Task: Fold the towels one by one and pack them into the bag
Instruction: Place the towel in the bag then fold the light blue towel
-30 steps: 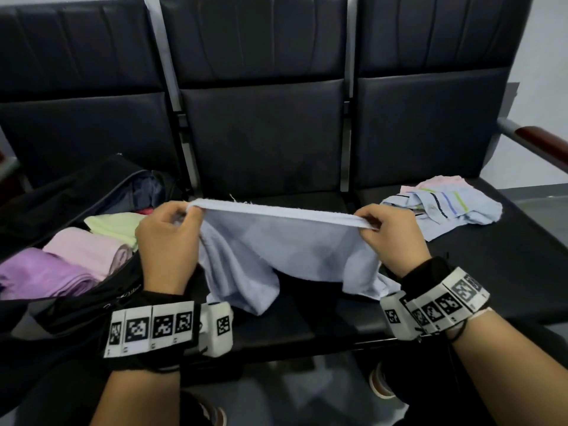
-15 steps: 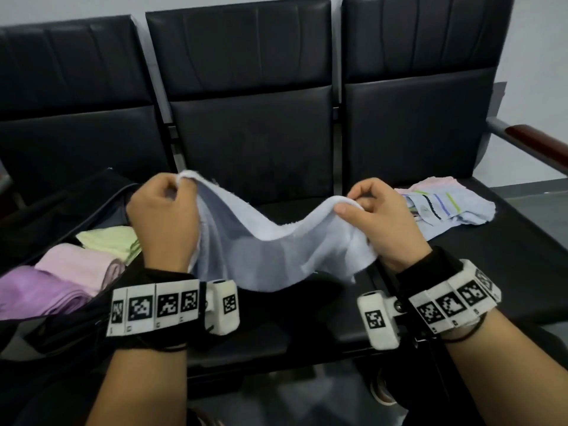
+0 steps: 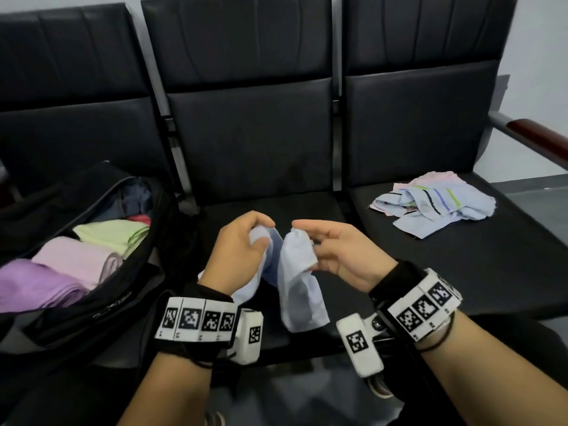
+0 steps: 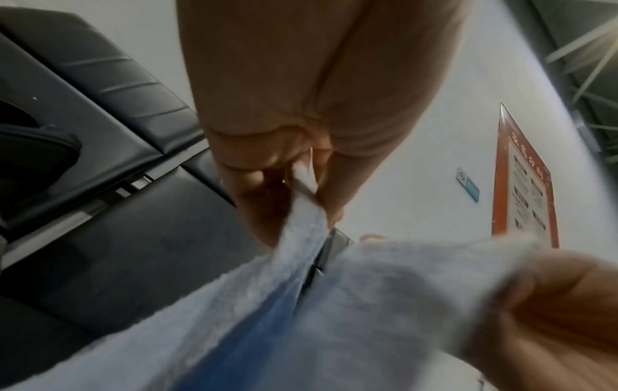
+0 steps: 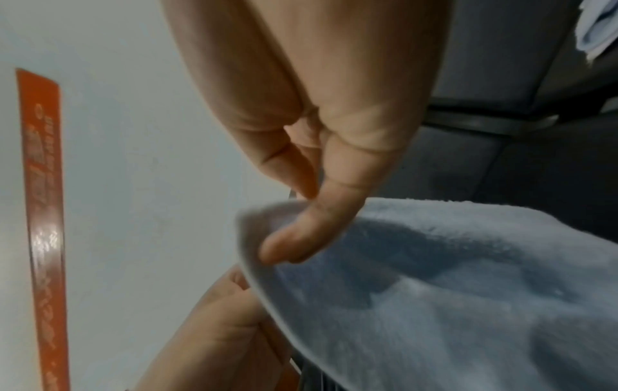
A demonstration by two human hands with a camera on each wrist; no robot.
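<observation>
Pinching pale blue towel (image 3: 295, 272): left hand (image 3: 239, 250), right hand (image 3: 341, 253), over black bench seat (image 3: 461, 272); white wall (image 4: 418, 158) behind.

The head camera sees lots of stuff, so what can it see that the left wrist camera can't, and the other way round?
Only the head view shows the open black bag with folded towels inside, and the striped towels on the right seat. Only the left wrist view shows an orange-framed poster on the wall. Both show the left hand and right hand gripping the pale blue towel over the black seats.
</observation>
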